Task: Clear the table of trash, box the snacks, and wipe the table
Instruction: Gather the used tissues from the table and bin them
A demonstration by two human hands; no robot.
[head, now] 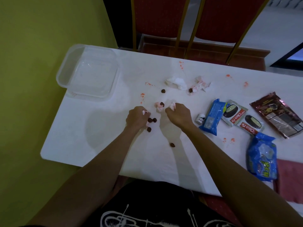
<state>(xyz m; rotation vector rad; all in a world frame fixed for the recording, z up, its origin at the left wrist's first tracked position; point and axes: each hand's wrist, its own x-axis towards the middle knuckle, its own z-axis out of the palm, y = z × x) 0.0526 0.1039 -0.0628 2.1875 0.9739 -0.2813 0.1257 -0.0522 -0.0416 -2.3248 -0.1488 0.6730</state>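
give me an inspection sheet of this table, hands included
surface: white rectangular table, orange-red smears scattered across it
job's things: clear square plastic container at far left corner, empty; blue snack packs, two Choco Pie wrappers, dark brown foil pouch on the right
clutter: crumpled white tissues, small brown balls, small white bottle
grippers: left hand with fingers closed on pink-stained tissue scraps; right hand closed on a tissue scrap
cables: nothing seen
surroundings: red chairs with gold frames beyond the table, green floor at left
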